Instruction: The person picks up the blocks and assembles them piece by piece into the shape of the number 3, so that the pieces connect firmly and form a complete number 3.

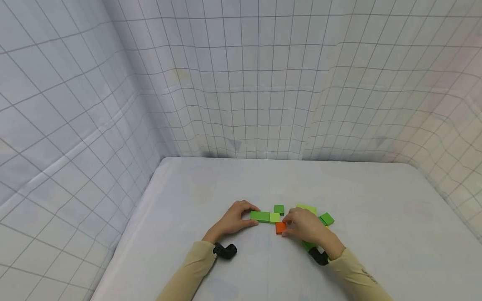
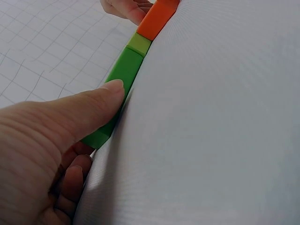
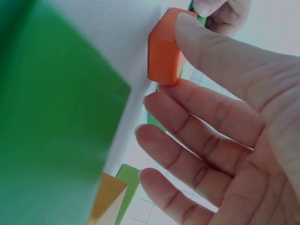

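- Sleeves (image 1: 192,267) lie nearest, on our side of the lime block (image 1: 275,218).
- Left of it, our left hand (image 1: 234,218) grips the long green block (image 1: 260,216).
- Just nearer-right of it, our right hand (image 1: 306,224) pinches the orange block (image 1: 280,228).

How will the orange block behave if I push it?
The orange block is probably stiff: its edges look crisp where the right hand pinches it. Its flat faces make rolling unlikely. They look smooth, so it may slide.
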The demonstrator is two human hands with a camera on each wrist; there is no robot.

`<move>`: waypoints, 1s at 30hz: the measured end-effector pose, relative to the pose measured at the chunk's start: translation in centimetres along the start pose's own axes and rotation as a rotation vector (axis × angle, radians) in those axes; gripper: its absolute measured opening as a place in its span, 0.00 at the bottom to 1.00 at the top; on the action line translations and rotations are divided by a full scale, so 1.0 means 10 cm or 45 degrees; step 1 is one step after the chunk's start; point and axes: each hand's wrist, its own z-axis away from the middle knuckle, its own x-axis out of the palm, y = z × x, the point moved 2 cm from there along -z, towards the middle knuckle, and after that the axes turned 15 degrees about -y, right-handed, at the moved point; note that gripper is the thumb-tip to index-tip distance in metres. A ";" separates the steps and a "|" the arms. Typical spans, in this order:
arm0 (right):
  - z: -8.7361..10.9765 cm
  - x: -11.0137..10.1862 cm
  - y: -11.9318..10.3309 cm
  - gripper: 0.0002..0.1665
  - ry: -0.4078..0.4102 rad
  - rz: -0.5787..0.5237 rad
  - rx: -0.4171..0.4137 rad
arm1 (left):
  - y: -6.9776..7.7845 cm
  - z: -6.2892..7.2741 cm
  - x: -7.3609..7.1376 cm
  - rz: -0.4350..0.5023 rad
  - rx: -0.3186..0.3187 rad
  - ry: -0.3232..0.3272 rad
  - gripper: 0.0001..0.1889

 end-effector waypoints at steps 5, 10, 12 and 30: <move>0.01 0.02 0.01 0.17 0.004 -0.009 0.018 | 0.00 0.00 0.01 -0.014 0.003 0.002 0.18; 0.07 -0.02 0.08 0.18 -0.004 -0.105 0.028 | 0.00 0.00 0.01 -0.012 0.010 0.001 0.18; 0.12 -0.06 0.13 0.17 -0.003 -0.150 0.059 | 0.00 0.00 0.01 -0.013 0.018 0.003 0.18; 0.58 -0.26 0.46 0.12 -0.171 -0.420 0.083 | 0.00 -0.01 0.00 -0.018 0.028 0.010 0.18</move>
